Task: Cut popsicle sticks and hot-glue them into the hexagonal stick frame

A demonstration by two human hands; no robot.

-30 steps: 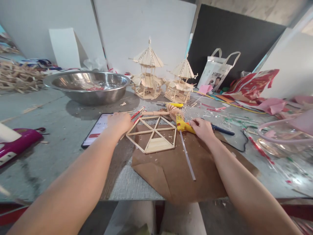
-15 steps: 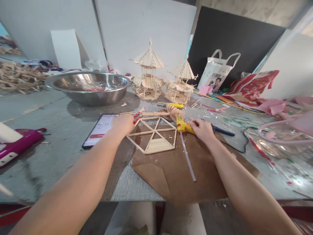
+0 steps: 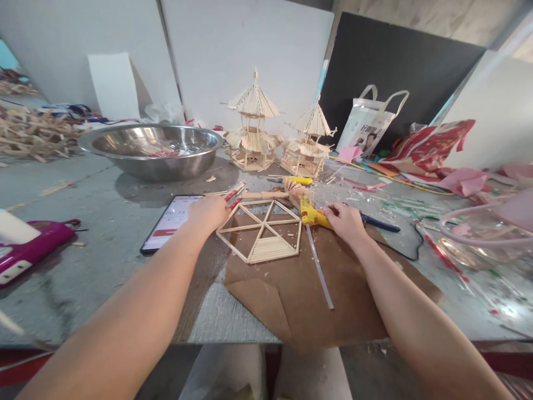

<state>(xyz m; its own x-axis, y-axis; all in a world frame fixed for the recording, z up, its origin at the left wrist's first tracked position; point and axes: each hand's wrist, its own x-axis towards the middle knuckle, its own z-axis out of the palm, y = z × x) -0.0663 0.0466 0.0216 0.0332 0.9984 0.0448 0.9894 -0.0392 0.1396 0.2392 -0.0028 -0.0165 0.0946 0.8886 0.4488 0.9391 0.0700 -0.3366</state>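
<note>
My left hand (image 3: 208, 215) is curled over the right end of a lit phone (image 3: 164, 225), fingers mostly hidden. Thin red and pale pieces (image 3: 235, 193) stick out beyond its fingertips; I cannot tell what they are. My right hand (image 3: 346, 221) has its fingers closed on the handle of a yellow hot glue gun (image 3: 311, 214), with a clear glue stick (image 3: 320, 269) trailing from it toward me. Between the hands lies a flat hexagonal frame of wooden sticks (image 3: 265, 224) with spokes; its front section is filled with parallel sticks.
A brown sheet (image 3: 316, 316) lies under the frame and glue gun. Behind stand two stick pagodas (image 3: 253, 141), a steel basin (image 3: 166, 166) and a yellow cutter (image 3: 300, 180). Blue-handled pliers (image 3: 381, 223) and a black cord lie right; a purple power strip (image 3: 35, 247) is left.
</note>
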